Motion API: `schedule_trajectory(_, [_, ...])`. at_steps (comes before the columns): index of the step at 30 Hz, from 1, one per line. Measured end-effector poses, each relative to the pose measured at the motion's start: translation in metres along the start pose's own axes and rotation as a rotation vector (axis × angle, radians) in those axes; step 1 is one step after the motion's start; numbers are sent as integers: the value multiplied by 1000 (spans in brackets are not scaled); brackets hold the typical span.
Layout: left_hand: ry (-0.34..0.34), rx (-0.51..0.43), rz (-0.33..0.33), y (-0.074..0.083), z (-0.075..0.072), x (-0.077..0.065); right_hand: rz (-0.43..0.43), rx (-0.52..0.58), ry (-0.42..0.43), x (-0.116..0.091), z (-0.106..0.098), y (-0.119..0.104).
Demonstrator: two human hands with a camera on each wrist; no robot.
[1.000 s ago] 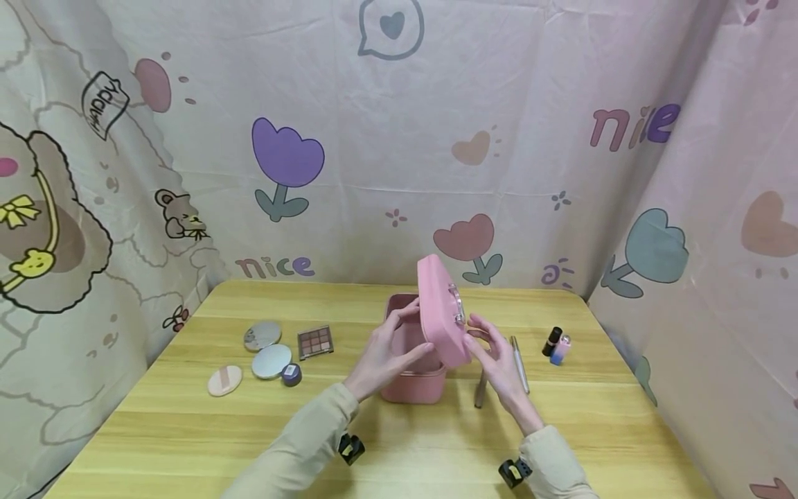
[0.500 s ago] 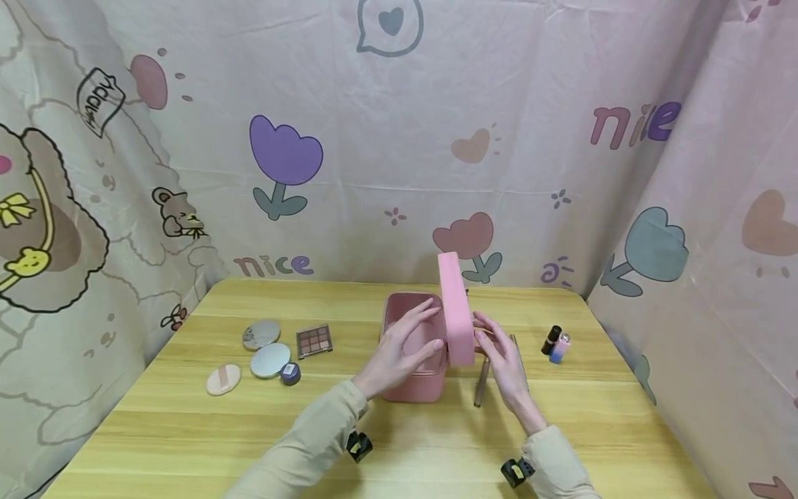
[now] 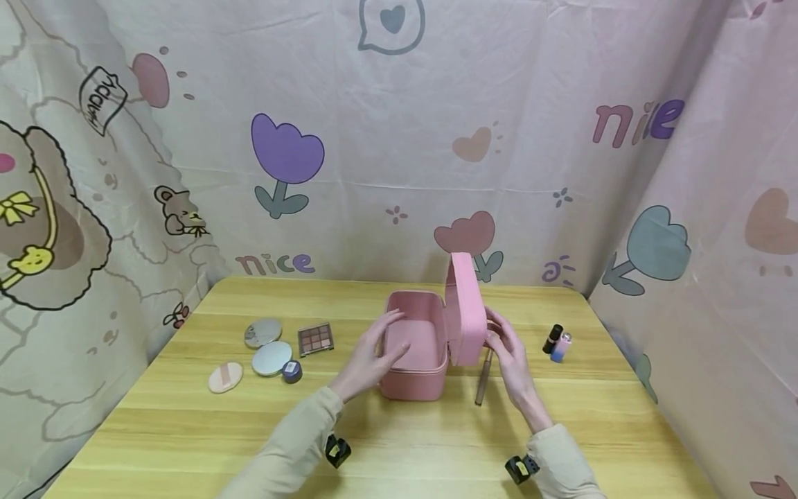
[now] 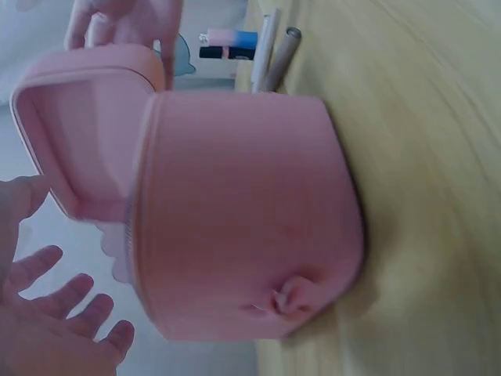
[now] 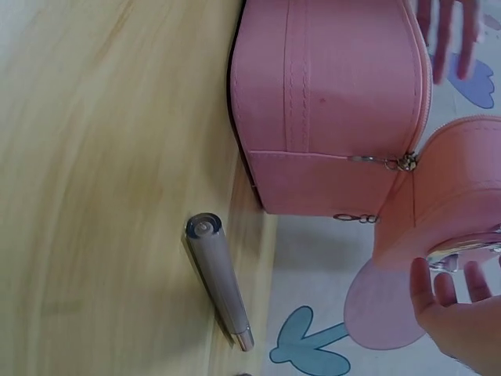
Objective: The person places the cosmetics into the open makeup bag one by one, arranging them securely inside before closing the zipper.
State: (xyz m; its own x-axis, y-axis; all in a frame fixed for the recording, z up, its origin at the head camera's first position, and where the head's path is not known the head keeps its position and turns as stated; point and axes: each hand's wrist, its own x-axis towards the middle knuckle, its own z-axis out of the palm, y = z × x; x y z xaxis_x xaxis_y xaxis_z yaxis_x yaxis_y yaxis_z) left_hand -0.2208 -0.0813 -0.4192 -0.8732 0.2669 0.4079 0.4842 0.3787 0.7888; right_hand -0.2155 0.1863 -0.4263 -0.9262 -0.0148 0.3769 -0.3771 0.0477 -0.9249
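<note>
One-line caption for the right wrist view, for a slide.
Right hand at the handle on the open lid of a pink case, a tube lying on the table.

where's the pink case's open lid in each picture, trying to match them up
Head: the lid stands right of centre, just below mid-height.
Left wrist: upper left, its hollow inside showing.
Right wrist: at the right edge, around mid-height, its outside showing.
Shared landmark: the case body, directly beside the lid in all three views.
</note>
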Motion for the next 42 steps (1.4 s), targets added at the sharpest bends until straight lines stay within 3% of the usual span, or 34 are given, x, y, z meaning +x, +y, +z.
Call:
schedule_trajectory(8, [12, 31, -117, -20, -5, -8, -17, 43, 48, 3, -8, -3])
schedule_trajectory(14, [-26, 34, -193, -29, -6, -14, -33, 123, 27, 4, -16, -4])
schedule_trajectory(18, [-48, 6, -223, -32, -5, -15, -50, 104, 17, 5, -21, -6])
schedule_trajectory(29, [-71, -45, -196, -39, -5, -18, 22, -202, 30, 2, -26, -21])
schedule_trajectory(42, [-69, -12, -215, -37, -6, -19, 58, -222, 18, 5, -33, -24])
